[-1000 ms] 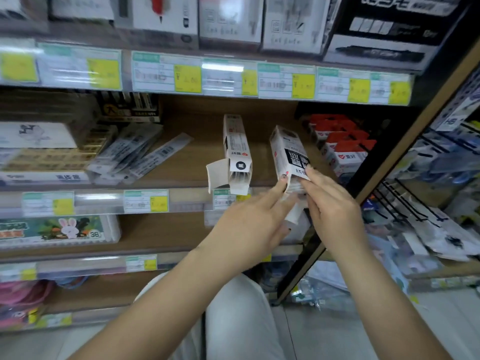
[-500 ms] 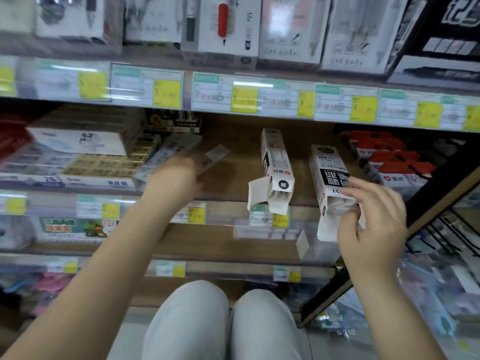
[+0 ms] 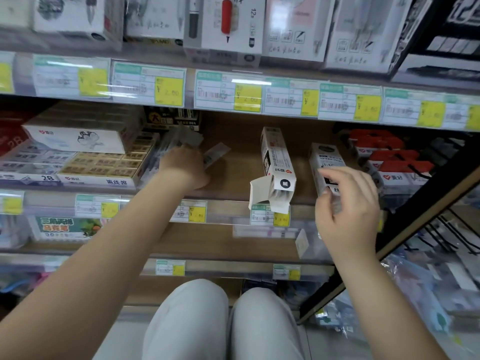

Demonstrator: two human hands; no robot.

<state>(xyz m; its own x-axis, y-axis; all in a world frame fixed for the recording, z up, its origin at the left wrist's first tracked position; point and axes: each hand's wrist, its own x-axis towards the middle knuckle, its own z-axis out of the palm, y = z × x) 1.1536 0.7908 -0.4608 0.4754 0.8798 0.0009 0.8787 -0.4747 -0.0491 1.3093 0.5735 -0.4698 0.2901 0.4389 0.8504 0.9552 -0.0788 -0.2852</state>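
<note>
Right hand: the right hand (image 3: pixel 348 211) grips the near end of the white carton (image 3: pixel 326 158), with its fingers curled over the top face and the thumb at the carton's left edge.
White carton: it lies lengthwise at the right of the middle shelf (image 3: pixel 233 178), far end pointing to the back. I cannot tell whether its near end rests on the shelf board.
Left hand: the left hand (image 3: pixel 185 167) reaches deep onto the same shelf, left of centre, on a heap of clear packets (image 3: pixel 217 154). Blur hides the fingers, so I cannot tell whether it grips or lies open.
Clear packets: one flat packet sticks out just past the hand, tilted toward the right.
Open carton: the open carton (image 3: pixel 278 165) lies between the two hands, near the white carton but apart from it. Its end flap hangs open over the shelf's front edge.
Left side: yellow eraser boxes (image 3: pixel 104 166) sit just beside the packets.
Right side: red-topped boxes (image 3: pixel 394 162) are stacked just beside the white carton.
Shelf rails: yellow-and-white price tags (image 3: pixel 168 88) run along the fronts.
Below: the person's knees (image 3: pixel 192 320), in pale trousers.
</note>
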